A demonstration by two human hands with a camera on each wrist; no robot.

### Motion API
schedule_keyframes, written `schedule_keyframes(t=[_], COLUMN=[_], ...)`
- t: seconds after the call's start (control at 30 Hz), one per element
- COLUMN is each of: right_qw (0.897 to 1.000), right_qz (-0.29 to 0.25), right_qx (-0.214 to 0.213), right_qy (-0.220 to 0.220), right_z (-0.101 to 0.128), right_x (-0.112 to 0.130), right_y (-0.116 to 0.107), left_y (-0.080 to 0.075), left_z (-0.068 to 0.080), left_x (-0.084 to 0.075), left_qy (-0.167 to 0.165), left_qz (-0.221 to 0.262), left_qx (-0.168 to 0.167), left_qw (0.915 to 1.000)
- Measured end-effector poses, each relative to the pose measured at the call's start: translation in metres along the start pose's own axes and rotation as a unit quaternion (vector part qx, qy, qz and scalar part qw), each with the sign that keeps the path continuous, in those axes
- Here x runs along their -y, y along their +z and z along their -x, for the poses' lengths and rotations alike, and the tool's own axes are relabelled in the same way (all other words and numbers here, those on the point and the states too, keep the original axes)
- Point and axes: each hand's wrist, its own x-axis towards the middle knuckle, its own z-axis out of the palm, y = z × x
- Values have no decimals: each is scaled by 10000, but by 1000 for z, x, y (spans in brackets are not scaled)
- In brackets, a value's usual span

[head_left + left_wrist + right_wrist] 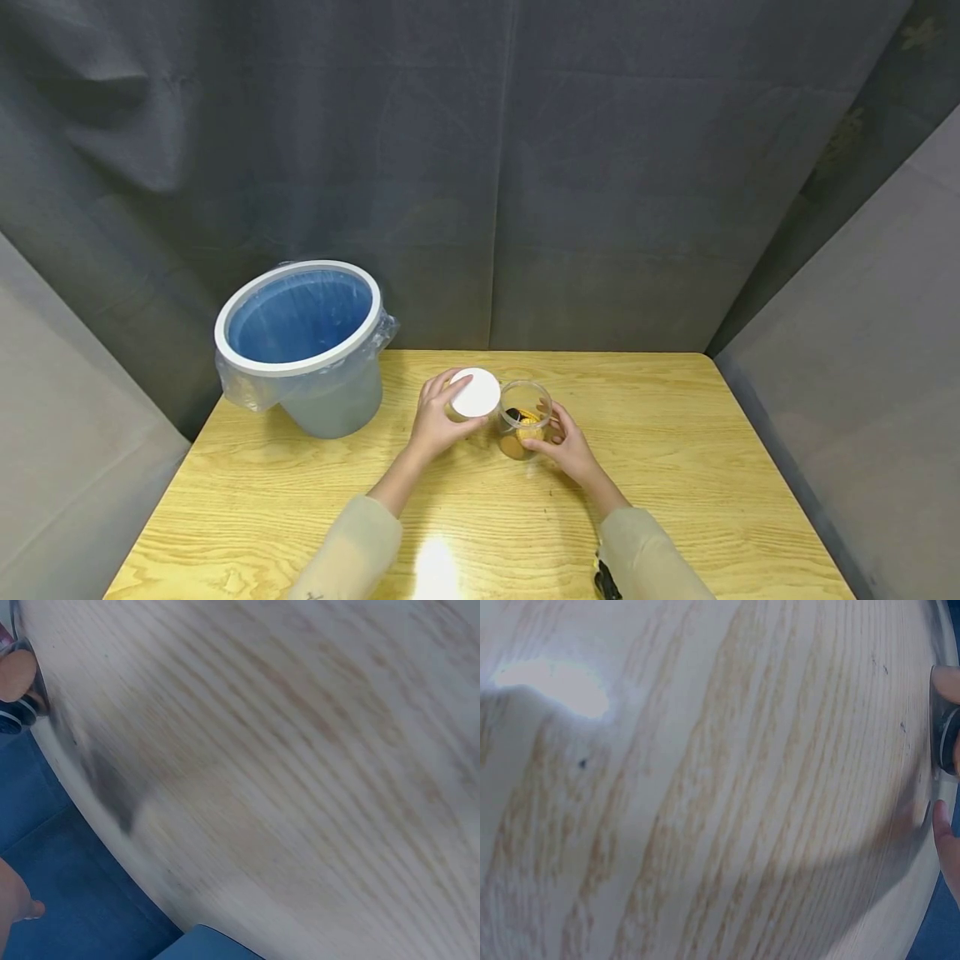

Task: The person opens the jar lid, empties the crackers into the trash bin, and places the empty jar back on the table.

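Head view: the left hand [435, 423] holds a white lid [474, 392], fingers curled round its edge, the lid lifted just left of the jar [524, 419] and tilted toward the camera. The right hand [566, 447] grips the jar from the right, thumb and fingers wrapped about its clear wall. The jar stands open on the table [675, 467], near the middle, with yellow and dark pieces inside. A bin [300, 346] with a blue liner stands at the far left corner, well apart from the hands.

Left wrist view: mostly blurred table [300, 772]; the hand's grip cannot be told here.

Right wrist view: table grain [705, 810] fills the frame, with fingertips [946, 832] at the right edge touching something dark; too little shows to tell more.
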Motion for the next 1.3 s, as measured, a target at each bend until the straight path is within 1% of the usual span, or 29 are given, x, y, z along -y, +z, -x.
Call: schedule_keyframes(t=[0.2,0.33,0.5,0.8,0.97,1.2,1.3], right_qw=[10000,10000,10000,10000,10000,10000,10000], right_qz=[-29,-84,-97,-20,-33,-83,-73], right_qx=[-25,-34,-11,-28,-23,4,16], right_qy=[-16,-12,-12,-4,27,24,10], right_z=[1,0,1,1,1,1,1], right_x=[0,1,2,2,2,2,2], right_y=[0,1,0,1,0,0,0], left_y=[-5,-8,-12,-14,-17,-24,-26], left_z=[7,12,20,39,49,60,64], left_x=[8,13,19,32,37,43,45], left_qy=[-123,-70,-46,-246,-214,-475,-519], left_qz=[-33,-65,-216,-238,-226,-224,-253], left_qx=[-41,-112,-218,-66,-24,9,23], left_qw=[9999,9999,9995,9994,9995,9986,9983])
